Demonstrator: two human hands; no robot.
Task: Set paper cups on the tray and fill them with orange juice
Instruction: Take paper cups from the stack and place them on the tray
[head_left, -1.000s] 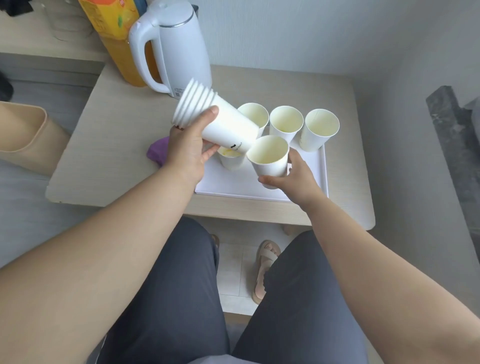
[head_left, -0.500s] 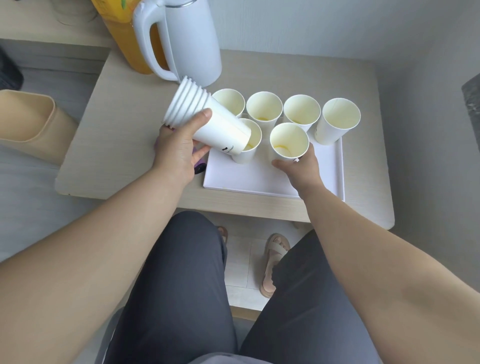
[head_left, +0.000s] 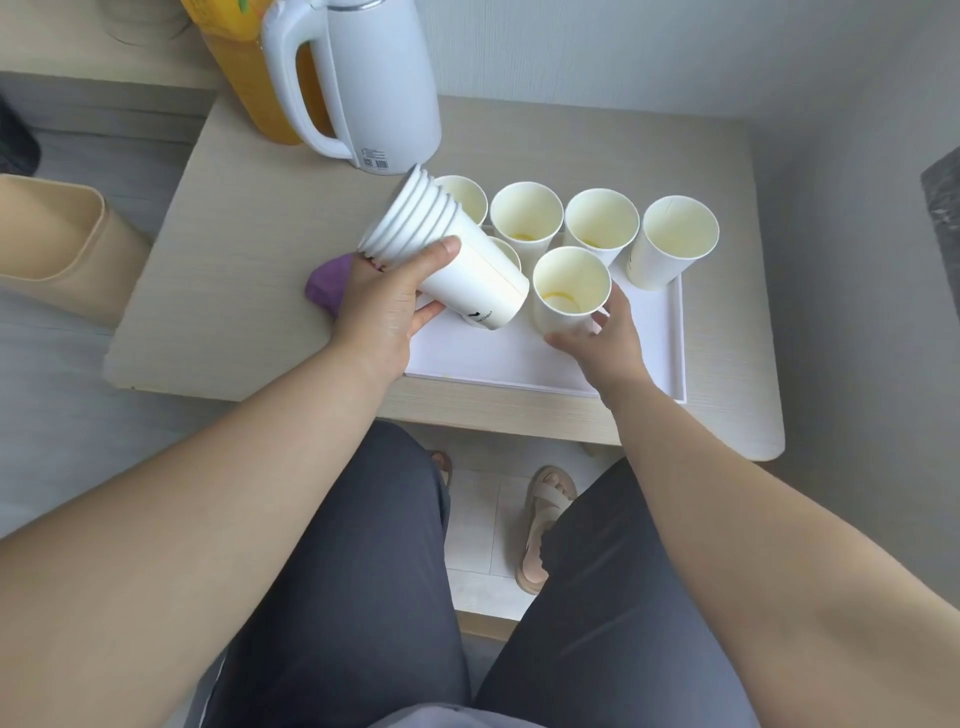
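Cup (head_left: 570, 291) now down on tray (head_left: 649, 374), near row; second ago right hand (head_left: 602, 338) was bringing it in. Fingers curled round its base. Left hand (head_left: 387, 306) clamps tilted stack (head_left: 441, 249). Six placed; juice bottle (head_left: 244, 88) far left, untouched.

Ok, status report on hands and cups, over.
Left hand grips tilted cup stack. Right hand holds front cup on tray. Five other cups upright. Nothing in the way.
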